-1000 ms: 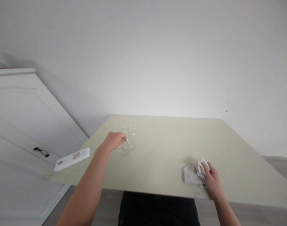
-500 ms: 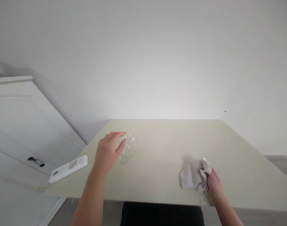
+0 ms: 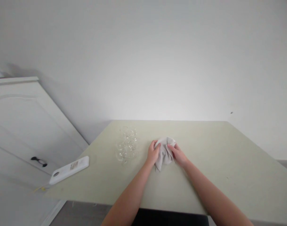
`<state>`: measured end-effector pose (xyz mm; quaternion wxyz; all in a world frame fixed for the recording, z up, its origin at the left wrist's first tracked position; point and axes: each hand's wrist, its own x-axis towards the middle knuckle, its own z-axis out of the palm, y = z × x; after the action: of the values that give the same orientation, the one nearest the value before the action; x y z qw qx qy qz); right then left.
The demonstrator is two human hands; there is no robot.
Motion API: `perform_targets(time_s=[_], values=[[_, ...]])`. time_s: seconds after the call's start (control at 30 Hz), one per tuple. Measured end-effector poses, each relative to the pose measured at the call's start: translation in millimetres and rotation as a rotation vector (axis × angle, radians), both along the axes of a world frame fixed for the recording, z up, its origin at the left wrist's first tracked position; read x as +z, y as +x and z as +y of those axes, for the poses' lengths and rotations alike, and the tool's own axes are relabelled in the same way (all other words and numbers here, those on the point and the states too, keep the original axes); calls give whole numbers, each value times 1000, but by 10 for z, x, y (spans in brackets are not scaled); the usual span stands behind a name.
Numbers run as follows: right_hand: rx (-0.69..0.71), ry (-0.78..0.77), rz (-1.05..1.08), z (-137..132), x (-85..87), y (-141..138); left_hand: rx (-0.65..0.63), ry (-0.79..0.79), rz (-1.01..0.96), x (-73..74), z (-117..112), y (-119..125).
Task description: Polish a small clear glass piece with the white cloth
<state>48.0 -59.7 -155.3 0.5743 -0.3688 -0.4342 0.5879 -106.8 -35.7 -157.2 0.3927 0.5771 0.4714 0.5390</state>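
A crumpled light grey cloth (image 3: 165,152) is gripped between both hands over the middle of the table (image 3: 204,188). My left hand (image 3: 153,152) is closed on its left side, thumb on top. On the right side my right hand (image 3: 178,153) is closed on it too, its thumb pressing into the folds. Whether anything lies inside the cloth is hidden. Left of my left hand stands a cluster of several small clear glass pieces (image 3: 127,144), too faint for their exact shape to show.
A long white device (image 3: 69,169) with a round dark spot lies on the table's left edge, a yellow cord (image 3: 41,189) at its near end. A white cabinet (image 3: 21,119) with a black handle borders the left. Behind the table rises a plain wall (image 3: 169,62).
My right hand has carried the cloth from the right toward the middle. My left hand has left the glass pieces, moved right and taken hold of the cloth.
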Motion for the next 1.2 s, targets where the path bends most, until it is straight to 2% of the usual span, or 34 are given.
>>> perform_targets(time_s=[0.07,0.13,0.23,0.33,0.43,0.53,0.63,0.7,0.8,0.9,1.03,1.1,1.2], values=[[-66,43,-118,39,-136,28,20,-10,1,-48,17,-42],[-88,68,-190,60,-195,72,61,-40,-22,-71,18,-59],[-160,63,-188,78,-182,147,97,-106,-88,-75,36,-52],[-254,-25,-84,81,-137,189,72,-144,-102,-76,64,-24],[-262,-25,7,46,-94,168,74,-129,-80,-59,40,-1],[-184,22,-22,-31,-51,95,79,90,77,-3,-72,6],[-100,57,-108,-108,-22,14,-73,315,356,65,-219,23],[-76,114,-171,-135,-11,-18,-151,327,473,91,-286,47],[-134,145,-210,-134,6,-21,-107,301,540,90,-300,77],[-246,71,-136,-112,19,12,-59,262,471,58,-249,72],[-373,49,-7,-91,4,37,-17,208,252,34,-205,50],[-344,49,45,-91,-16,18,-4,211,216,40,-217,47],[-236,64,103,-113,-45,-55,-50,233,246,52,-272,51]])
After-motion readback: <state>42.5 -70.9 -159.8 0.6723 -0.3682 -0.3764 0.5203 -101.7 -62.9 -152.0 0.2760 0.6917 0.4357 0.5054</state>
